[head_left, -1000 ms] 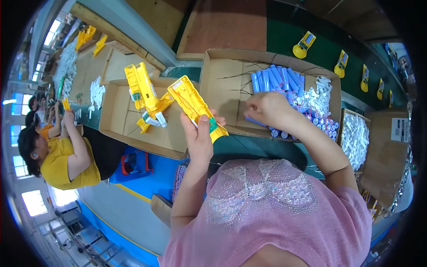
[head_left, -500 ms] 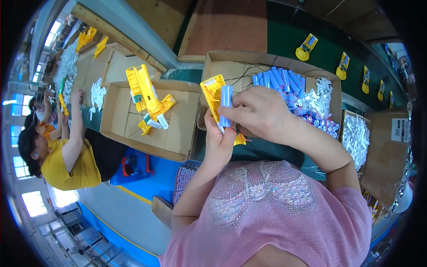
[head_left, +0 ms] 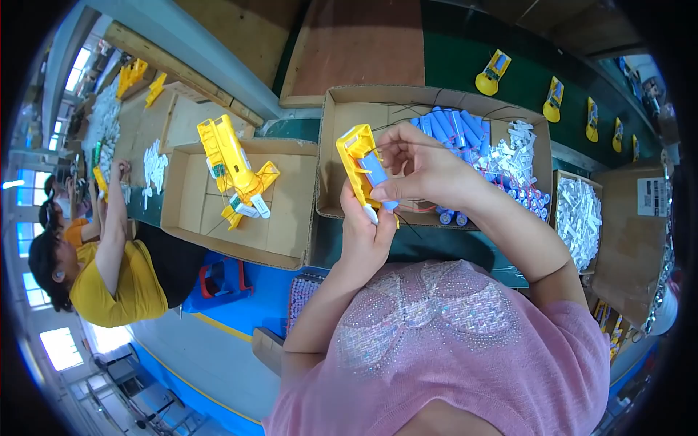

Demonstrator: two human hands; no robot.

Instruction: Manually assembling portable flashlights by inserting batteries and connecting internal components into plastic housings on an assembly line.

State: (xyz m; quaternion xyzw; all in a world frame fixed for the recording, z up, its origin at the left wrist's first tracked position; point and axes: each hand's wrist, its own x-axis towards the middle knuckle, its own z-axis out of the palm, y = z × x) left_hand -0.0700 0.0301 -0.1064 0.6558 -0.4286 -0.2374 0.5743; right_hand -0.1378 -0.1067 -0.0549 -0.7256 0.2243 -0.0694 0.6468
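Observation:
My left hand point(head_left: 361, 238) is closed around the lower end of a yellow plastic housing point(head_left: 350, 158), which it holds up over the front of a cardboard box. A blue cylindrical battery point(head_left: 373, 168) lies lengthwise along the open side of the housing. My right hand point(head_left: 427, 168) presses its thumb on the battery's lower part, with the other fingers curled above. Dark wires run near those fingers. Whether the battery is fully seated is hidden from view. A white piece point(head_left: 371, 214) shows at the housing's lower end, beside my left fingers.
The cardboard box point(head_left: 329, 145) holds many blue batteries point(head_left: 458, 131) and white strips point(head_left: 512, 152). Left of it, another box point(head_left: 287, 236) contains yellow housings point(head_left: 236, 163). Yellow units point(head_left: 494, 73) line the green surface at right. A co-worker point(head_left: 120, 280) sits at left.
The battery has gone from upright in front of the housing to tilted against its open side. My right fingers have shifted, with the thumb now low on the battery. The view has shifted slightly.

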